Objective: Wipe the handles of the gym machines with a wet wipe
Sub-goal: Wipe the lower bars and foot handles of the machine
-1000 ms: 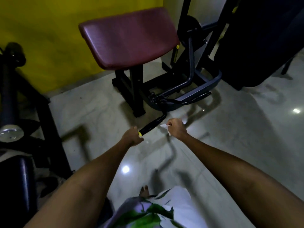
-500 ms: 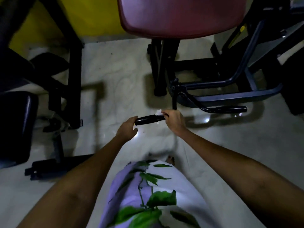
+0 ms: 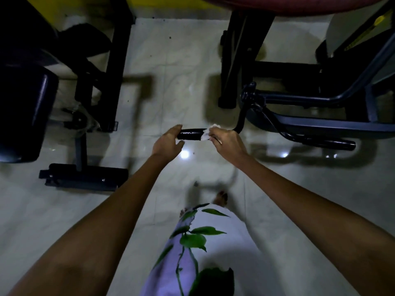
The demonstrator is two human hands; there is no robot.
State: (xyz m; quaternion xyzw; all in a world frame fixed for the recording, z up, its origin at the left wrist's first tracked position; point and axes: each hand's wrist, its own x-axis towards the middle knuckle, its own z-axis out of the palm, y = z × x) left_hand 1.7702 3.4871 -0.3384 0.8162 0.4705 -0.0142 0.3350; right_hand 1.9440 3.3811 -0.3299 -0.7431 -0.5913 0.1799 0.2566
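Observation:
A black handle of the curl machine sticks out toward me, level with the floor. My right hand is wrapped round its inner part with a white wet wipe pressed between fingers and grip. My left hand sits at the handle's free end, fingers straight and loosely cupped beside the tip, touching it lightly. A second black handle of the same machine lies low to the right, untouched.
The machine's maroon pad and dark frame stand ahead on the right. Another black machine with a padded roller and floor foot is at the left. Pale glossy tiled floor lies between; my bare foot shows below.
The view has tilted down and moved closer. My left hand has let go of the handle's end and opened beside it. My right hand with the wipe stays on the grip.

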